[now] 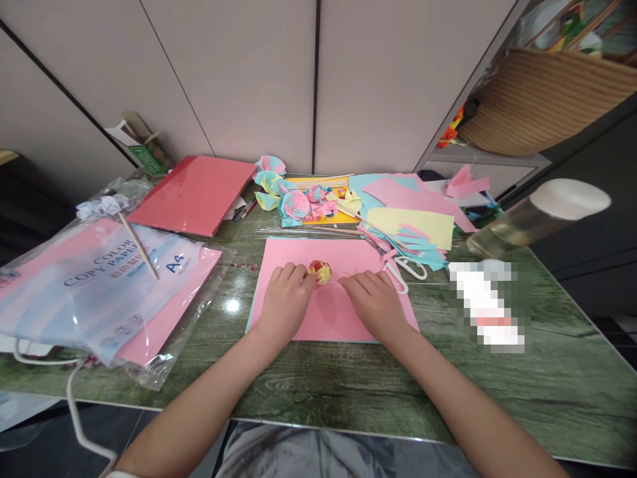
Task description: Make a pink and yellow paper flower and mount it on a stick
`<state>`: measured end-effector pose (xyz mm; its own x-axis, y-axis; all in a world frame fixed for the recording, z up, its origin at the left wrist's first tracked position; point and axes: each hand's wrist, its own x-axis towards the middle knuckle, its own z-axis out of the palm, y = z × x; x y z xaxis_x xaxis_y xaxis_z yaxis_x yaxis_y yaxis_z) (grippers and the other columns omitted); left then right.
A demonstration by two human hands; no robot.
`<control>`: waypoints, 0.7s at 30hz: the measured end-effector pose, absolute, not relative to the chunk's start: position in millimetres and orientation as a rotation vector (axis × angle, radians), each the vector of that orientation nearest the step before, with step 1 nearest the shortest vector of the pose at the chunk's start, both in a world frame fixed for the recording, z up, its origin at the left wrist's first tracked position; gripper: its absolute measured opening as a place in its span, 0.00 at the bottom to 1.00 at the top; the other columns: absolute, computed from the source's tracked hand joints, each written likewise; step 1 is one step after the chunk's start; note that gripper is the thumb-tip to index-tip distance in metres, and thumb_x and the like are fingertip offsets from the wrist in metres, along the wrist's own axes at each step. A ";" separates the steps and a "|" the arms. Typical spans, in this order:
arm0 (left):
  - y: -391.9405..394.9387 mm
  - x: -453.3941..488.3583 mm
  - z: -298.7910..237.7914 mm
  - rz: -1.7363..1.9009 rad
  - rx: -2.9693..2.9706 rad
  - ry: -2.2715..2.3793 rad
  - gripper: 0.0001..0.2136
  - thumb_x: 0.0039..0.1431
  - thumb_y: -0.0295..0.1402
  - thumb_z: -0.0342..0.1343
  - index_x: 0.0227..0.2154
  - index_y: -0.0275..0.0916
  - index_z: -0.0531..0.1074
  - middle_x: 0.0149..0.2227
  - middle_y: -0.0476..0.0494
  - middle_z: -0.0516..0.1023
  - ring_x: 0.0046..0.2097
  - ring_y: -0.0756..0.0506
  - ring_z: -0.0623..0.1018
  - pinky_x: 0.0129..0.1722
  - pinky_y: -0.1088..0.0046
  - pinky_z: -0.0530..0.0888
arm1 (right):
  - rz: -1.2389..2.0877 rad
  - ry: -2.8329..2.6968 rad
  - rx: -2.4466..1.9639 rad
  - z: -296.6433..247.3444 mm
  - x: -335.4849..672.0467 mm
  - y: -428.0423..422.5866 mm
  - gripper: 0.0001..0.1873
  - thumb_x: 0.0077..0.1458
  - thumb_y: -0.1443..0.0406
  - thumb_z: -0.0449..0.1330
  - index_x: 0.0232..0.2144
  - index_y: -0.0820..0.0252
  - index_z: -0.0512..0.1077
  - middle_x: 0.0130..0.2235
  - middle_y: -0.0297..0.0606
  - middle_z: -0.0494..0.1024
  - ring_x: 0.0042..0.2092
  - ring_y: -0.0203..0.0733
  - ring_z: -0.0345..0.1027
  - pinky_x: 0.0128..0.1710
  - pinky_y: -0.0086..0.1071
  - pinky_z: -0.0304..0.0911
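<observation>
My left hand [284,297] rests on a pink paper sheet [328,318] with its fingers pinched on a small rolled paper flower [320,271] of yellow and pink. My right hand [374,299] lies just to the right of it, fingers curled around what looks like a thin stick coming off the flower. Both hands sit on the sheet in the middle of the green table [348,392].
White-handled scissors [404,271] lie right of my right hand. Behind are finished paper flowers [293,199], cut coloured paper [413,226] and thin sticks. A pack of copy paper [99,285] with a stick lies left, a red folder [194,192] behind, a clear bottle [537,216] right.
</observation>
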<state>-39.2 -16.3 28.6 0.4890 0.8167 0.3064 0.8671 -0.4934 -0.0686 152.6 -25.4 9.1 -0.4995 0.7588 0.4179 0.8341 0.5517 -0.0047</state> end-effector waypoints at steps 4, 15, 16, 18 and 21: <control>-16.0 -38.5 28.3 -0.339 -2.538 -1.449 0.07 0.56 0.29 0.47 0.34 0.38 0.70 0.33 0.42 0.69 0.36 0.44 0.65 0.34 0.66 0.62 | -0.273 -2.413 -1.314 8.7 152.5 -25.8 0.09 0.57 0.69 0.49 0.38 0.59 0.68 0.31 0.36 0.72 0.35 0.39 0.58 0.33 0.34 0.44; -13.0 -37.7 24.7 -0.393 -2.558 -1.480 0.06 0.55 0.29 0.48 0.27 0.37 0.69 0.30 0.43 0.68 0.35 0.44 0.65 0.35 0.67 0.62 | -0.276 -2.423 -1.277 8.8 151.6 -25.9 0.09 0.57 0.69 0.48 0.37 0.59 0.68 0.31 0.37 0.72 0.34 0.39 0.58 0.33 0.34 0.44; -13.0 -37.8 24.5 -0.397 -2.560 -1.481 0.06 0.55 0.29 0.48 0.27 0.37 0.68 0.30 0.43 0.68 0.35 0.44 0.65 0.35 0.67 0.62 | -0.274 -2.423 -1.270 8.8 151.3 -25.9 0.09 0.57 0.69 0.48 0.37 0.59 0.68 0.31 0.37 0.72 0.34 0.39 0.57 0.33 0.34 0.44; -12.9 -37.9 24.2 -0.400 -2.562 -1.483 0.05 0.55 0.29 0.48 0.27 0.37 0.69 0.31 0.43 0.69 0.35 0.44 0.65 0.35 0.67 0.62 | -0.272 -2.425 -1.257 8.6 150.7 -26.1 0.09 0.57 0.70 0.48 0.37 0.59 0.68 0.31 0.37 0.72 0.34 0.39 0.57 0.33 0.34 0.44; -13.1 -37.9 24.3 -0.395 -2.554 -1.487 0.05 0.55 0.28 0.48 0.27 0.37 0.69 0.31 0.43 0.69 0.35 0.44 0.65 0.34 0.67 0.62 | -0.271 -2.430 -1.244 8.3 150.2 -26.3 0.10 0.57 0.71 0.48 0.37 0.60 0.68 0.31 0.37 0.72 0.35 0.39 0.57 0.34 0.34 0.45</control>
<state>-37.9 -13.1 24.3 0.4711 0.8277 0.3049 0.8699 -0.4932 -0.0053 150.2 -26.3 8.3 -0.5265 0.7335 0.4298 0.8102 0.5861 -0.0077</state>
